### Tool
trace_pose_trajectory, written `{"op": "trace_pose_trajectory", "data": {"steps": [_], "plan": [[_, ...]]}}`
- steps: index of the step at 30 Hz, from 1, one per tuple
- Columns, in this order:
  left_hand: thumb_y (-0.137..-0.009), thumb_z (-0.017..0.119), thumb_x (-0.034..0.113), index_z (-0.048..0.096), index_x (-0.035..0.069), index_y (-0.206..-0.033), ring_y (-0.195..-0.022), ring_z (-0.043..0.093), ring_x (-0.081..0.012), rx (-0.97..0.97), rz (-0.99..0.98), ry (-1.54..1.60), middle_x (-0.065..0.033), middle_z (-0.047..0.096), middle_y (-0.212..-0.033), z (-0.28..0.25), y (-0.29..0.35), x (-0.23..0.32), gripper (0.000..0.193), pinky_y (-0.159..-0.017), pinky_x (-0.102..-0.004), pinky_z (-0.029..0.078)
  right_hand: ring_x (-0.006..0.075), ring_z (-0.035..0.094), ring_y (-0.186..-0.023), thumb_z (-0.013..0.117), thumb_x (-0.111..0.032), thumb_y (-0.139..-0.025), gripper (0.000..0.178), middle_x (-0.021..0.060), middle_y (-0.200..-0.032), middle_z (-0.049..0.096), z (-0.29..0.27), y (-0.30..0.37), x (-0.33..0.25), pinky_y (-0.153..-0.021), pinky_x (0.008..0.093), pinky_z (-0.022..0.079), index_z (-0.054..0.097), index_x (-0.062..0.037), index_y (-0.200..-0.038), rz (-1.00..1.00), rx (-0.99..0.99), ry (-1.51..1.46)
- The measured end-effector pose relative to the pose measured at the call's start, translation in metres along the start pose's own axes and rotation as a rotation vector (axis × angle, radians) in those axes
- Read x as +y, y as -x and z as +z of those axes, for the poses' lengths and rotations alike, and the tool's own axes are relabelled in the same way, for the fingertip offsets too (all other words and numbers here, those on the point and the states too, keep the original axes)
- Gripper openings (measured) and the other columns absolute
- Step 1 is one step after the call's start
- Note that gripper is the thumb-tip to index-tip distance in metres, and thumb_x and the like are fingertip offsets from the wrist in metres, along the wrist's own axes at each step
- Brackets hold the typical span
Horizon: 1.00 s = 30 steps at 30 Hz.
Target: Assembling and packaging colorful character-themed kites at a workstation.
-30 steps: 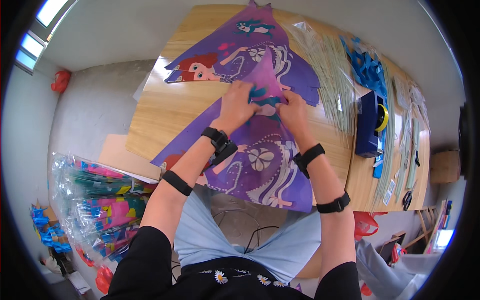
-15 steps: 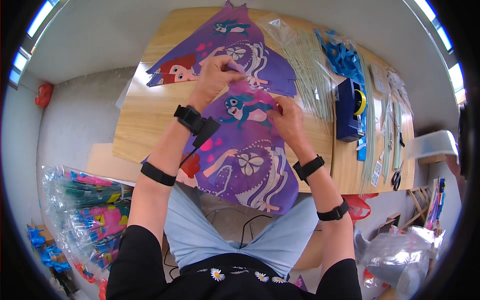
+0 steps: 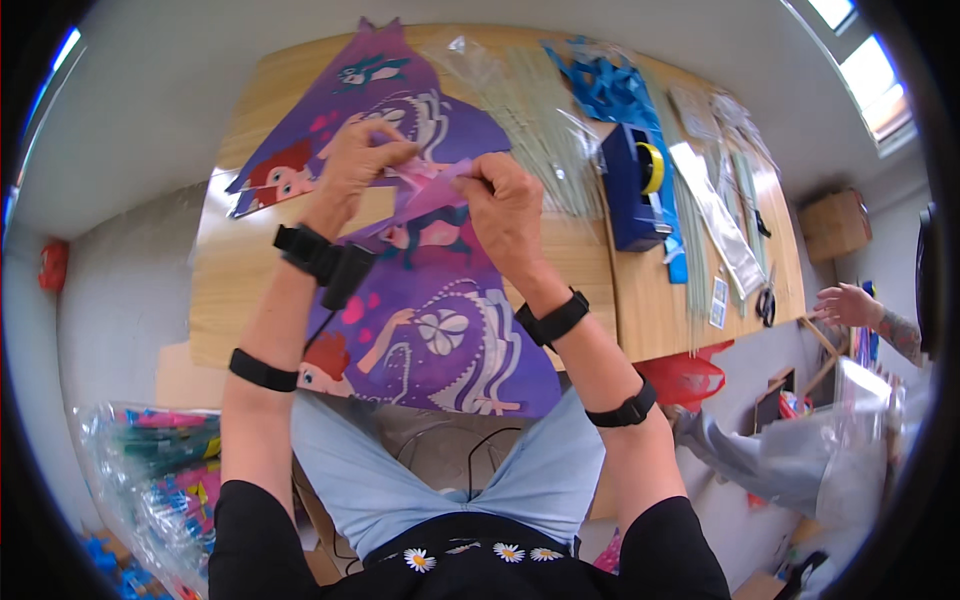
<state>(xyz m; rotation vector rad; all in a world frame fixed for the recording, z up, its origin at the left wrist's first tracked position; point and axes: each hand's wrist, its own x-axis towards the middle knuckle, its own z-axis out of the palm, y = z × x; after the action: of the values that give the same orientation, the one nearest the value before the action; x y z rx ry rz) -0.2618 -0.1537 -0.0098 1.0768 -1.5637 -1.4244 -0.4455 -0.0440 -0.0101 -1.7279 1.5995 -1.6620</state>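
Note:
A purple kite sail [image 3: 455, 345], printed with a red-haired figure in a gown, hangs from my hands over the near table edge towards my lap. My left hand [image 3: 362, 165] is closed in a pinch on its upper end. Close beside it, my right hand [image 3: 507, 205] pinches the same end, which is folded over and shows a paler pinkish underside. Part of the blue animal print is hidden by the fold. Beyond my hands lies a stack of matching kite sails [image 3: 375, 110], flat on the wooden table [image 3: 260, 240].
Thin pale rods [image 3: 560, 150] lie right of the stack. Further right are a blue tape dispenser [image 3: 630, 195], blue ribbons [image 3: 612, 85], a white plastic strip [image 3: 715, 220] and scissors [image 3: 766, 305]. Another person's hand [image 3: 848, 304] shows at the right. Bagged colourful material [image 3: 165, 490] stands at lower left.
My right hand has moved up to the sail's top end, now folded over between both hands. The view has turned right. A white strip now lies by the dispenser, and another person's hand appears.

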Motion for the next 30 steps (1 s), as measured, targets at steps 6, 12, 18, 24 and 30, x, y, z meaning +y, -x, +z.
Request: {"op": "trace_pose_trajectory", "data": {"steps": [6,12,18,24,30], "plan": [[-0.078,0.082,0.013,0.066,0.005,-0.079,-0.065,0.055,-0.0071,0.159,0.074,-0.204,0.0013,0.064,-0.073,-0.061,-0.042,-0.016,0.018,-0.06,-0.0226,0.043,0.0233,0.065,-0.091,0.069,0.002,-0.076,0.01,0.0113,-0.099,0.07,-0.098,0.071,-0.025,-0.077,0.0306,0.05,0.066,-0.0001,-0.085,0.177,-0.472,-0.211],[-0.075,0.083,0.014,0.066,0.001,-0.077,-0.064,0.055,-0.0111,0.269,0.078,-0.208,-0.0012,0.063,-0.069,-0.084,-0.077,-0.021,0.021,-0.064,-0.0277,0.044,0.022,0.066,-0.094,0.07,0.006,-0.072,0.011,0.0132,-0.104,0.07,-0.195,0.148,-0.034,-0.079,0.029,0.05,0.065,0.0026,-0.081,0.582,-0.439,0.056],[-0.076,0.083,0.016,0.066,0.0,-0.078,-0.06,0.055,-0.0114,0.469,0.01,-0.317,-0.0032,0.062,-0.069,-0.125,-0.089,-0.026,0.023,-0.056,-0.0281,0.043,0.0152,0.062,-0.087,0.066,0.011,-0.072,0.015,0.0075,-0.091,0.066,-0.261,0.182,-0.018,-0.077,0.027,0.048,0.062,0.0035,-0.085,0.732,-0.23,0.125],[-0.075,0.083,0.02,0.069,-0.004,-0.081,-0.058,0.061,-0.0147,0.609,0.006,-0.349,-0.0078,0.068,-0.072,-0.191,-0.106,-0.029,0.028,-0.054,-0.0306,0.049,0.0086,0.055,-0.074,0.063,0.009,-0.079,0.011,0.0013,-0.081,0.061,-0.271,0.207,-0.013,-0.068,0.0229,0.045,0.061,0.0018,-0.087,0.869,-0.238,0.25],[-0.076,0.082,0.021,0.07,-0.004,-0.086,-0.061,0.066,-0.0167,0.804,0.012,-0.543,-0.0113,0.071,-0.077,-0.225,-0.074,-0.022,0.029,-0.055,-0.0269,0.051,0.0065,0.052,-0.07,0.064,0.006,-0.082,0.008,-0.0011,-0.075,0.059,-0.266,0.222,-0.007,-0.065,0.0229,0.044,0.061,0.0017,-0.087,0.924,-0.115,0.177]]}}
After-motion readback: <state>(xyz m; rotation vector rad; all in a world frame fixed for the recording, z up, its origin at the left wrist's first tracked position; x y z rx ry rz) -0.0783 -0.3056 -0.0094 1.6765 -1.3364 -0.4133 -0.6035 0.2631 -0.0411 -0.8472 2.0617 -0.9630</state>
